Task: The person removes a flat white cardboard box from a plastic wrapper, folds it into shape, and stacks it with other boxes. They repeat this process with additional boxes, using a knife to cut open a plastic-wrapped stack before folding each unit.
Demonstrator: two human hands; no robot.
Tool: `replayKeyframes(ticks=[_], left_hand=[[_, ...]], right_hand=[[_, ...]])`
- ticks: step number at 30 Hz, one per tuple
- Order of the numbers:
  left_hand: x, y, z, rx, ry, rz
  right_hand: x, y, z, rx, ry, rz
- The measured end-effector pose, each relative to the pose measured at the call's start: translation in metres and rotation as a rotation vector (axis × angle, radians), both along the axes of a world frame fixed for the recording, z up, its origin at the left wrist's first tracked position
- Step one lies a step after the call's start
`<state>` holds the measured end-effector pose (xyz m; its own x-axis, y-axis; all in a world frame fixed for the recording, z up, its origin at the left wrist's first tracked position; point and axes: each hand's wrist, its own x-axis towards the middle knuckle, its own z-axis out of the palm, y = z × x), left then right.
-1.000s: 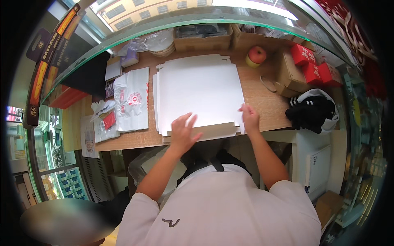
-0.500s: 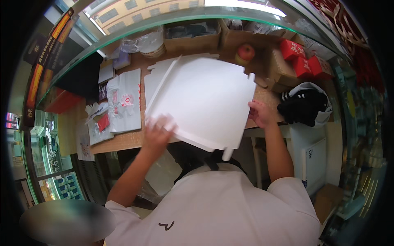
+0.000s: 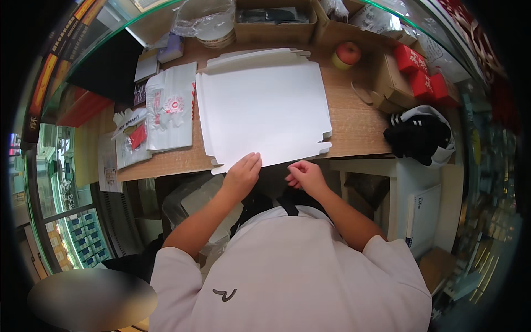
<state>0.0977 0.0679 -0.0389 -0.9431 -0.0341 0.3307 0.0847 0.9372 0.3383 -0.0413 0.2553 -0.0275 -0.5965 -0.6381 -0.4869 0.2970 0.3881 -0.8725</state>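
Note:
A white flat cardboard box blank (image 3: pixel 265 105) with small tabs at its corners lies on the wooden table, its near edge just over the front edge. At its back, edges of at least one more white sheet show beneath it. My left hand (image 3: pixel 243 176) lies on the blank's near edge, open, fingers stretched out together. To the right, my right hand (image 3: pixel 306 178) is off the blank, just in front of the table edge. Its fingers are curled in and I see nothing held in them.
Plastic bags (image 3: pixel 170 108) lie left on the table (image 3: pixel 354 130). Along the back stand a white tub (image 3: pixel 215 36) and an open carton (image 3: pixel 275 32). At right are an apple (image 3: pixel 348 53), red boxes (image 3: pixel 421 84) and a black-and-white cloth bundle (image 3: pixel 419 135). A glass edge arches overhead.
The tilted blank has come down flat on the table. My right hand has let go of its right side and moved left and nearer; my left hand has shifted right along the near edge.

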Motion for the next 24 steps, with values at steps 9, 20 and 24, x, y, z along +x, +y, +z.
replayKeyframes(ticks=[9,20,24], left_hand=[[-0.004,-0.008,-0.005,0.033,0.063,-0.078],[-0.046,-0.046,-0.011,-0.172,0.104,0.158],[-0.036,-0.042,-0.027,-0.271,0.007,-0.040]], right_hand=[[-0.047,-0.004,-0.011,-0.140,1.394,0.464],[-0.086,-0.043,-0.019,0.134,1.342,0.320],[-0.076,-0.041,-0.029,-0.061,1.324,0.521]])
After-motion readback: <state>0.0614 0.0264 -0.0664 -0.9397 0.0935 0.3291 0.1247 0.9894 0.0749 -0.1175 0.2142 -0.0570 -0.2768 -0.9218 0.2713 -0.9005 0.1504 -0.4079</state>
